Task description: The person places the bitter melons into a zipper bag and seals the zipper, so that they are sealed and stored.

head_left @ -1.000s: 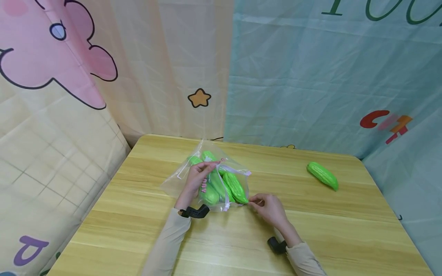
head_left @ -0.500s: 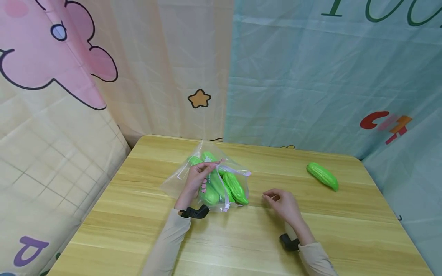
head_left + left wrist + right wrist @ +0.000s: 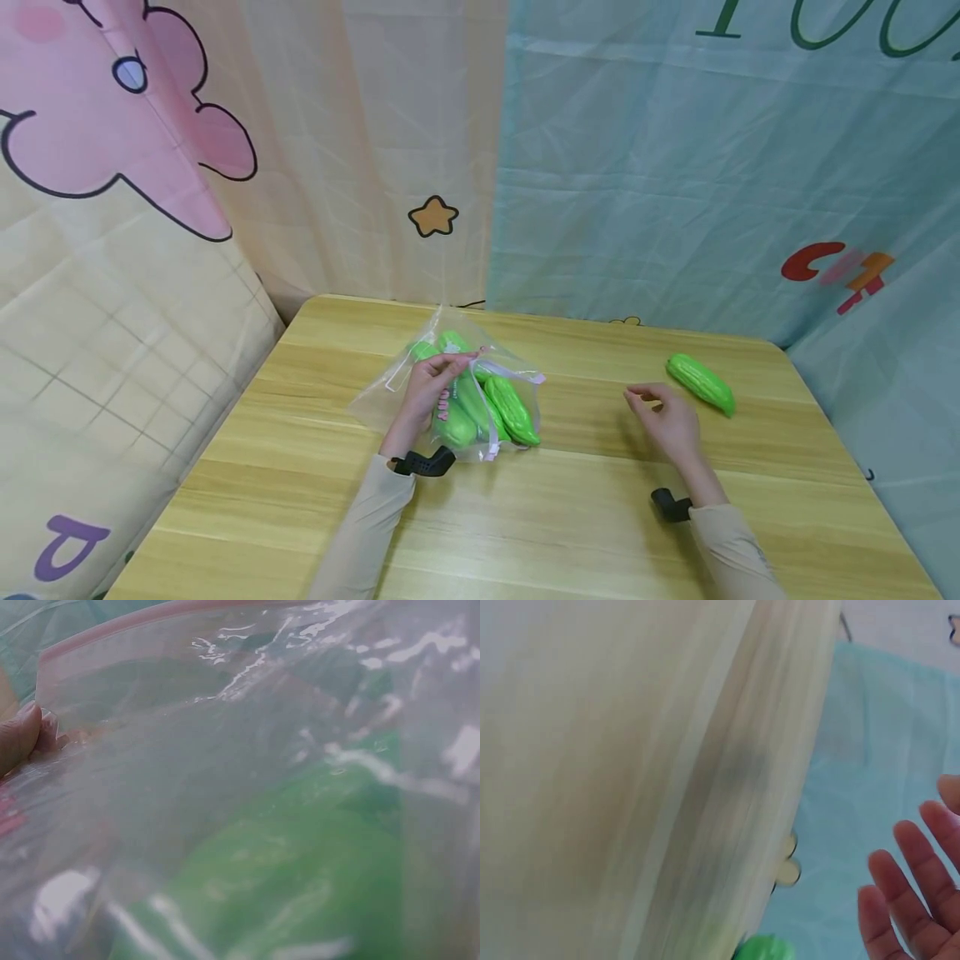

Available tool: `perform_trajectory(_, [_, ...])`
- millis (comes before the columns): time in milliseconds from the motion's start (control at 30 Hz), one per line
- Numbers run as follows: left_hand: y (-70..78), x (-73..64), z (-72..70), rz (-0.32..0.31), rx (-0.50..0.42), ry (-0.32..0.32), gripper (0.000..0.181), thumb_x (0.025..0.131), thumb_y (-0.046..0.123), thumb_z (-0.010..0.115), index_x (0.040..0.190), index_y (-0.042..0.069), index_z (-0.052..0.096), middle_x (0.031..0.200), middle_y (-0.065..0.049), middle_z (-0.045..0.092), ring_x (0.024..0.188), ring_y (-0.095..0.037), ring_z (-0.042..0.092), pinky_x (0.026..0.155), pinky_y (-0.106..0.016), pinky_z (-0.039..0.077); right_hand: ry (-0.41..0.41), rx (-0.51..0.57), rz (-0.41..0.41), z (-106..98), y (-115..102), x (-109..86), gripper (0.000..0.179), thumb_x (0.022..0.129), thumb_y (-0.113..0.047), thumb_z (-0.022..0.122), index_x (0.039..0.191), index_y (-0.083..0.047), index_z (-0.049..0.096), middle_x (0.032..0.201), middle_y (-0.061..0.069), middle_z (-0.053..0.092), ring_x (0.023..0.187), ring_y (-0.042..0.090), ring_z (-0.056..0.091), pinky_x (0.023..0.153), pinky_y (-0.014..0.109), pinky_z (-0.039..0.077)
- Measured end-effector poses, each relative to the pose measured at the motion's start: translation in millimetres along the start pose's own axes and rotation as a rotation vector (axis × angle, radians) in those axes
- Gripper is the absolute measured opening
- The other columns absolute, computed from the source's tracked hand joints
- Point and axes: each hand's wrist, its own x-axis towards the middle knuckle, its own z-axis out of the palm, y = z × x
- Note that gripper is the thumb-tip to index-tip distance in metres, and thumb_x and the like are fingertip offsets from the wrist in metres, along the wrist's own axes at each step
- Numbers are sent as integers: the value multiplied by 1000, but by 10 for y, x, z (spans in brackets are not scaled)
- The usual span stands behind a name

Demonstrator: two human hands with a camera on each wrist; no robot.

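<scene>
A clear plastic zip bag (image 3: 377, 403) with a pale purple-pink zip edge lies left of the table's middle. Several green vegetables are inside; a ridged bitter melon (image 3: 512, 412) shows near its mouth. With thumb and fingertips my left hand (image 3: 425, 390) pinches the bag's upper edge; the thumb (image 3: 18, 739) shows at the left of the left wrist view, and the plastic fills most of that view. My right hand (image 3: 670, 422) holds nothing and hovers over the table, its fingers loosely bent. Just beyond it lies another bitter melon (image 3: 701, 384), also peeking in at the bottom of the right wrist view.
The wooden table (image 3: 540, 525) has rounded far corners. Printed curtains (image 3: 645, 183) hang behind it and along both sides. Each wrist wears a black camera band, like the left one (image 3: 426, 462).
My right hand has let go of the bag's mouth area and moved right and away from me, toward the loose bitter melon. The left hand and bag have stayed put.
</scene>
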Motion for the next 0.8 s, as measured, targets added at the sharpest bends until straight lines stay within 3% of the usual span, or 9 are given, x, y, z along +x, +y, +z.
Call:
perform_trajectory(33, [-2, -3, -1, 0, 1, -1, 15, 93, 11, 63, 86, 21, 73, 100, 6, 71, 39, -3, 31, 34, -16, 25, 18, -3, -5, -21, 36, 19, 21, 90, -17, 68, 101, 0, 71, 98, 17, 68, 87, 32, 62, 70, 45, 49])
perform_trajectory(267, [-7, -17, 3, 32, 12, 5, 9, 91, 15, 65, 87, 19, 72, 103, 3, 71, 43, -3, 34, 34, -16, 25, 111, -7, -30, -149, 285, 136, 26, 84, -9, 73, 105, 5, 67, 106, 25, 64, 102, 41, 55, 85, 53, 42])
perform_trajectory(500, [2, -15, 10, 26, 0, 15, 10, 92, 15, 65, 87, 19, 73, 102, 2, 71, 41, -3, 34, 35, -16, 26, 129, -12, -29, -262, 522, 216, 37, 78, -6, 77, 110, 7, 63, 112, 30, 59, 107, 47, 47, 93, 58, 32])
perform_trajectory(567, [5, -13, 15, 27, -8, 10, 12, 92, 13, 64, 87, 19, 73, 102, 3, 71, 52, -2, 47, 42, -15, 34, 127, -31, -19, -293, 585, 225, 40, 78, -8, 77, 111, 8, 62, 114, 31, 57, 108, 48, 46, 93, 59, 30])
perform_trajectory(667, [8, -13, 19, 29, -16, 9, 14, 92, 10, 63, 87, 20, 73, 102, 3, 70, 67, -3, 56, 53, -15, 40, 114, -80, 4, -337, 671, 230, 47, 78, -13, 78, 115, 8, 60, 117, 32, 55, 109, 50, 44, 90, 62, 30])
perform_trajectory(733, [9, -15, 26, 37, -17, 8, 14, 92, 9, 64, 87, 19, 72, 102, 3, 70, 85, -7, 61, 64, -17, 43, 94, -120, 27, -366, 724, 231, 52, 78, -17, 78, 119, 7, 58, 121, 32, 53, 111, 51, 43, 89, 63, 30])
perform_trajectory(800, [5, -14, 26, 38, -13, 14, 15, 92, 10, 64, 86, 20, 72, 101, 4, 71, 88, -10, 61, 63, -17, 43, 60, -150, 58, -393, 771, 230, 57, 79, -22, 77, 124, 6, 55, 125, 32, 49, 114, 52, 41, 88, 65, 29])
